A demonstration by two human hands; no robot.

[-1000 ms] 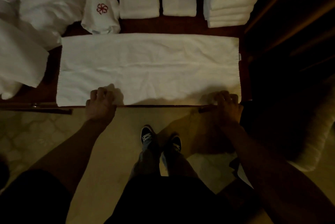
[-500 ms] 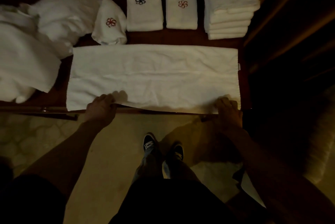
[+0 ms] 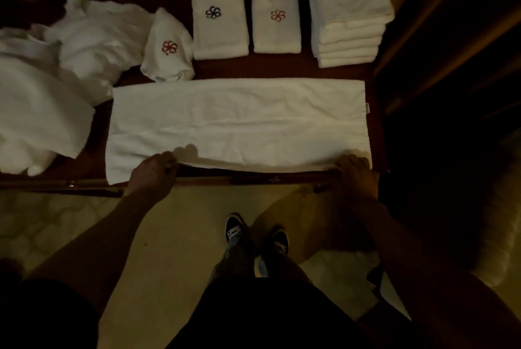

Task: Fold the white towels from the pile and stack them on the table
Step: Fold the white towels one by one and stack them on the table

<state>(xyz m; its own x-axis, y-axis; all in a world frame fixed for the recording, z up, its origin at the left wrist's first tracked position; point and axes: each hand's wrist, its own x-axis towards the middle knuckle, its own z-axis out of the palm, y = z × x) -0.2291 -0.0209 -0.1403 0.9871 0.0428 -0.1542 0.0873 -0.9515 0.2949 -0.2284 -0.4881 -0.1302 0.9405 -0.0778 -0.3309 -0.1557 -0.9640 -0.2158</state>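
A long white towel (image 3: 239,120) lies spread flat across the dark wooden table (image 3: 282,69). My left hand (image 3: 153,172) grips its near edge toward the left, and my right hand (image 3: 355,176) grips the near edge at the right corner. Between the hands that edge is lifted a little off the table. A loose pile of white towels (image 3: 56,75) sits at the left. A stack of folded towels (image 3: 349,12) with a red flower emblem stands at the back right.
Two folded towels (image 3: 221,24) (image 3: 276,21) lie side by side at the back, and a loosely folded one (image 3: 169,46) leans beside them. The table's front edge runs just under my hands. My shoes (image 3: 255,235) stand on pale floor below. Dark furniture fills the right.
Both hands have closed on the towel's near edge and raised it slightly off the table. The camera has tilted, so the table sits lower in view.
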